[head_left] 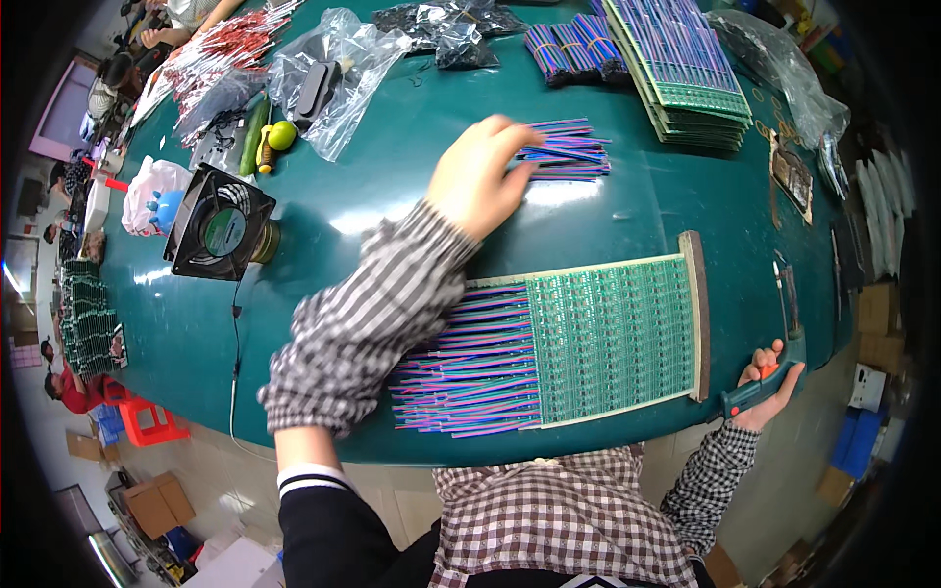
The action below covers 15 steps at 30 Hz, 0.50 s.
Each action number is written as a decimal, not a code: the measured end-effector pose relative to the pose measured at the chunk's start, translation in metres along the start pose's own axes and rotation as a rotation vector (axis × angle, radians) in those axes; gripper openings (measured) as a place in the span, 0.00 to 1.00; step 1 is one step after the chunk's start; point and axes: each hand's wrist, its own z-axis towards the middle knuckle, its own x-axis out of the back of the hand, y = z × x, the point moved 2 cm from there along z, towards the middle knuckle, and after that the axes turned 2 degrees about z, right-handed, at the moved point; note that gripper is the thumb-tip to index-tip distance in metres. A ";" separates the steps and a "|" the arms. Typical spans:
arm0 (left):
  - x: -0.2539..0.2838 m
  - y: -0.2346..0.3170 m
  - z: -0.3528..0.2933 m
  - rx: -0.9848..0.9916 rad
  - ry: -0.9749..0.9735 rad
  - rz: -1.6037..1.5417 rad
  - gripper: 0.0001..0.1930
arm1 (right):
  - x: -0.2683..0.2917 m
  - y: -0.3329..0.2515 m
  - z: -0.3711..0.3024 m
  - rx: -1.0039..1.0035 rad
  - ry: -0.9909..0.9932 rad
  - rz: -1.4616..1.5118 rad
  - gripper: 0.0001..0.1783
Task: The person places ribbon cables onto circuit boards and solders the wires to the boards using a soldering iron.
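My left hand (482, 176) reaches across the table to a loose pile of thin purple, blue and pink wires (573, 152). Its thumb and fingers are curled around the pile's left end; how many wires they grip is hidden. Low at the right, my right hand (769, 380) is closed around the dark green grip of a soldering gun (755, 392), its tip pointing away from me. Between my arms lies a panel of green circuit boards (613, 343) in rows, with coloured wires (470, 367) fanning out from its left side. A brown strip (695, 314) borders the panel's right edge.
A black fan (218, 223) with a cable stands at the left. Behind lie a cucumber (254, 135), a green fruit (281, 135), plastic bags (338, 73) and red-and-white wires (211, 59). Bundled wires (576, 49) and stacked wired panels (681, 73) occupy the far right.
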 end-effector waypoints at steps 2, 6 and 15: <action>0.024 -0.002 -0.037 0.079 -0.179 -0.079 0.13 | 0.006 -0.003 -0.002 0.007 0.000 0.003 0.32; 0.051 0.038 -0.103 0.124 -0.375 -0.145 0.20 | 0.004 -0.008 -0.006 0.032 0.028 0.002 0.33; 0.037 0.040 -0.130 0.220 -0.164 -0.147 0.31 | 0.003 -0.010 -0.005 0.016 -0.014 -0.009 0.34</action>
